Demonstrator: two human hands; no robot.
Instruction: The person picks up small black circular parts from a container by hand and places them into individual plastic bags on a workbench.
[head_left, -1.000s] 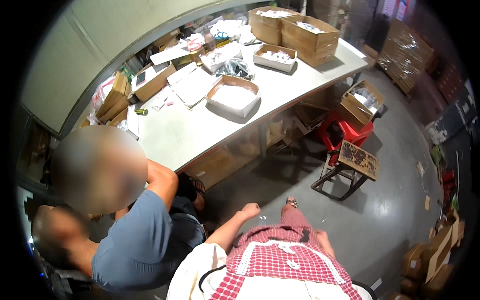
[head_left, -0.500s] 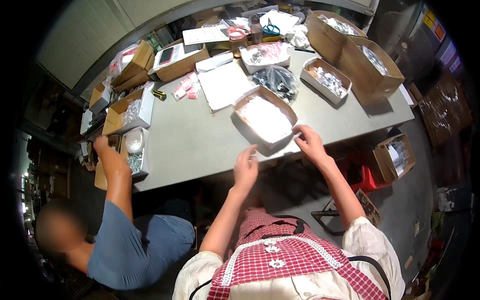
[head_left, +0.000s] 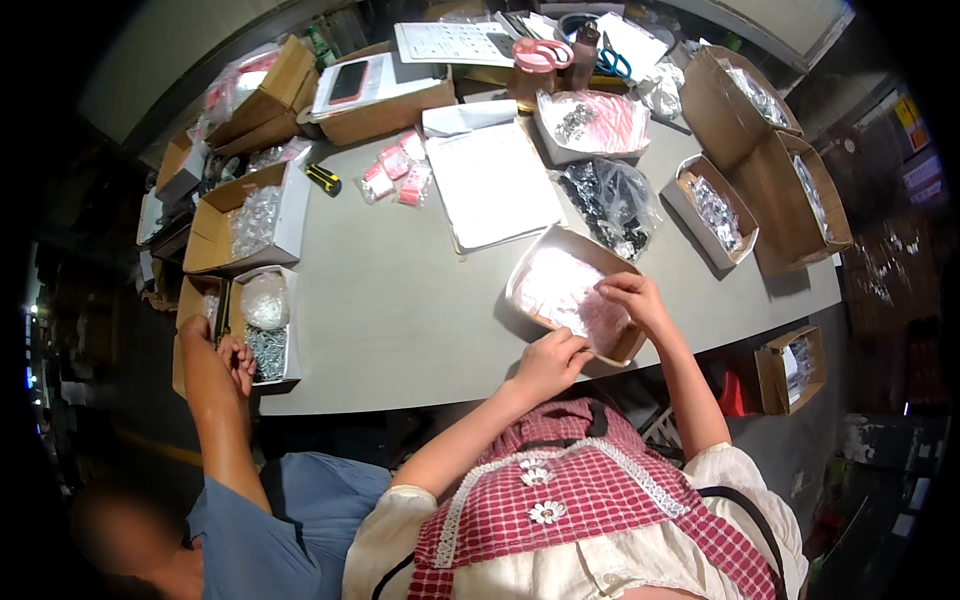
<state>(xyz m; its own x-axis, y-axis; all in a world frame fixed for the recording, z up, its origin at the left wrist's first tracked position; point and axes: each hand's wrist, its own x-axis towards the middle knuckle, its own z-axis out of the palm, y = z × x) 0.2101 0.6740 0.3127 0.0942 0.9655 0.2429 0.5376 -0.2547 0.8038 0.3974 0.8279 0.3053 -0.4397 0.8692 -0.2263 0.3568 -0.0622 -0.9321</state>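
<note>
A small open carton (head_left: pixel 516 275) near the table's front edge holds a heap of small clear plastic bags with pink-white tones (head_left: pixel 565 290). Over the carton's right side is my right hand (head_left: pixel 640 302), its thumb and fingertips pinched together just above the bags. My left hand (head_left: pixel 550 364) is at the front rim of the same carton, fingers closed in a pinch by its near edge. What either pinch holds, if anything, is too small to make out.
At left, a co-worker's hand (head_left: pixel 238 362) is beside boxes of screws (head_left: pixel 266 352) and bagged parts. Papers (head_left: pixel 490 185), a bag of black parts (head_left: pixel 612 205), a yellow cutter (head_left: pixel 323 179) and pink packets (head_left: pixel 400 170) lie beyond. Tall cartons (head_left: pixel 790 200) stand at right.
Both hands have moved from beside the carton to its front rim and over its contents, closing into pinches. The view has shifted. The co-worker's second hand has come into sight by the boxes.
</note>
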